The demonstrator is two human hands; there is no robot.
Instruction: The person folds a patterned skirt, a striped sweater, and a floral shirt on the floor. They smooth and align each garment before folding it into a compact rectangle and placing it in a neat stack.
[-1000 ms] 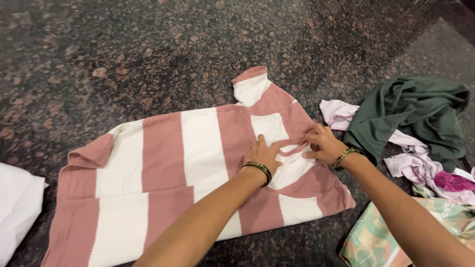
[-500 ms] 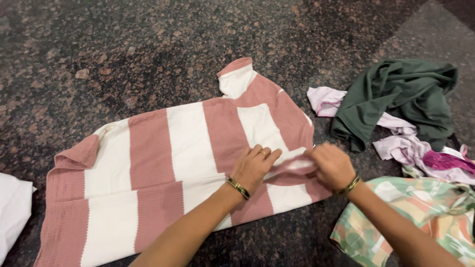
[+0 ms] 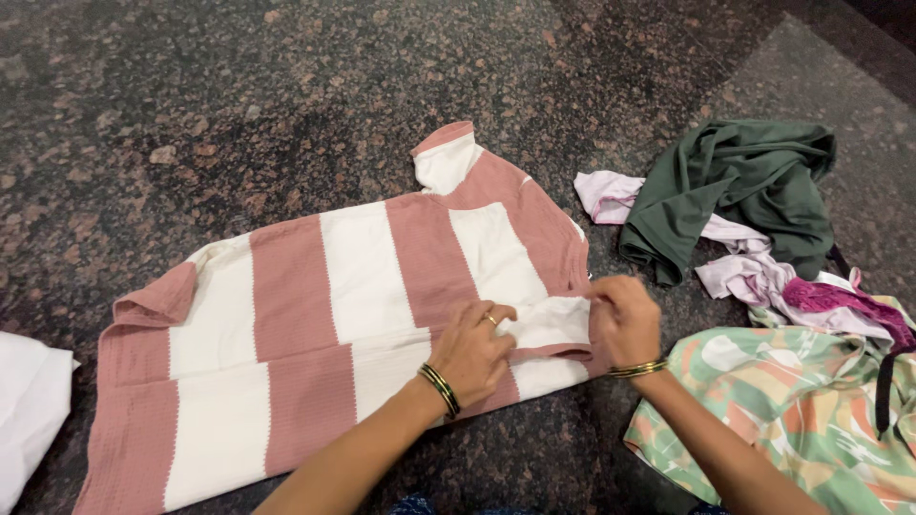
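Head view. A pink-and-white striped shirt (image 3: 363,315) lies spread flat on a dark speckled stone surface (image 3: 239,105), its collar toward 12 o'clock. The left hand (image 3: 474,348), wearing a ring and a dark bangle, rests palm down with fingers spread on the shirt's lower right part. The right hand (image 3: 625,319), at 3 o'clock from the left, is closed, pinching the folded sleeve edge of the shirt. At 2 o'clock lies a crumpled green garment (image 3: 739,195) over pale lilac cloth (image 3: 735,272). A green floral-patterned cloth (image 3: 792,410) sits at 4 o'clock beside the right forearm. A white cloth (image 3: 29,410) shows at 9 o'clock, at the frame's edge.
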